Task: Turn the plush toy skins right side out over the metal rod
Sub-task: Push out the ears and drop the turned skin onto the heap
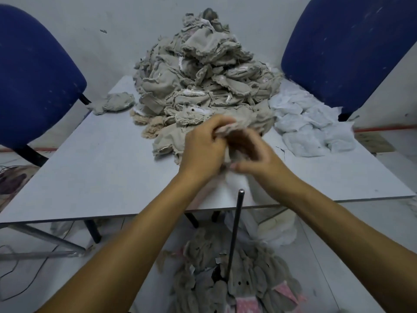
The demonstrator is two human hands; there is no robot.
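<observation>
Two hands at picture centre, both clenched on one beige plush skin (228, 129): left hand (204, 150) gripping its upper edge, right hand (255, 157) pinching the lower part, blurred. Held above the grey table (101, 168), just beside the front foot of the heap. Big heap of beige skins (198, 75) at 12 o'clock on the table; pale blue-white skins (311, 127) at 2 o'clock; one stray skin (117, 103) at 10 o'clock. Metal rod (235, 233) upright at 6 o'clock, tip bare, apart from the hands. Finished grey plush toys (237, 279) heaped round the rod's foot on the floor. Blue chairs at 9 o'clock (33, 82) and 3 o'clock (347, 46).
</observation>
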